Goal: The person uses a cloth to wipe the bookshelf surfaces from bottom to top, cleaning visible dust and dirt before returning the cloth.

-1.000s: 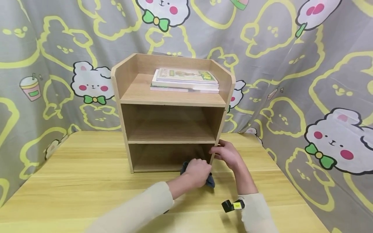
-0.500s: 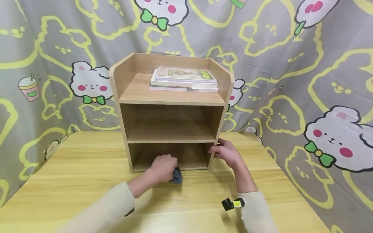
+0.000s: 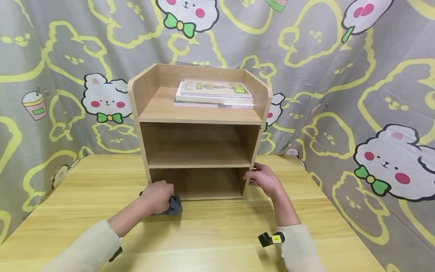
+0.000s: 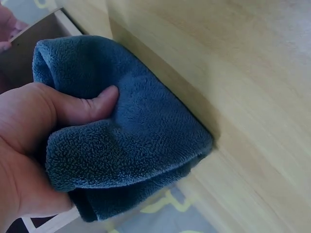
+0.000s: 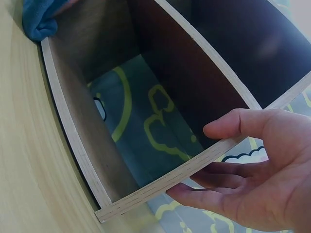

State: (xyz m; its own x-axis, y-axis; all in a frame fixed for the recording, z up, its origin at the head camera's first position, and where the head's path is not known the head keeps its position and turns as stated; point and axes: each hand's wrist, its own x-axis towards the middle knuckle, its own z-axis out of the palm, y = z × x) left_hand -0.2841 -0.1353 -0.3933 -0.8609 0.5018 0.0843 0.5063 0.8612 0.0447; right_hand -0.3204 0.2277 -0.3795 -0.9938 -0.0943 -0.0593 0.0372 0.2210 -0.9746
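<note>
L hand (image 3: 157, 196) grips blue cloth (image 4: 150, 131), prob. touching shelf (image 3: 200, 166) btm; R hand (image 3: 266, 181) pinches R panel (image 5: 163, 183).

The dark blue fuzzy cloth (image 4: 141, 116) is folded thick and bunched up in the left hand (image 3: 158, 196), low down at about 7 o'clock from the middle of the shelf, by the front of its bottom board. The light brown wooden shelf (image 3: 200, 153) stands up straight, with three levels and open fronts, and the right hand (image 3: 266, 181) holds its side at about 4 o'clock, thumb inside and fingers outside.
</note>
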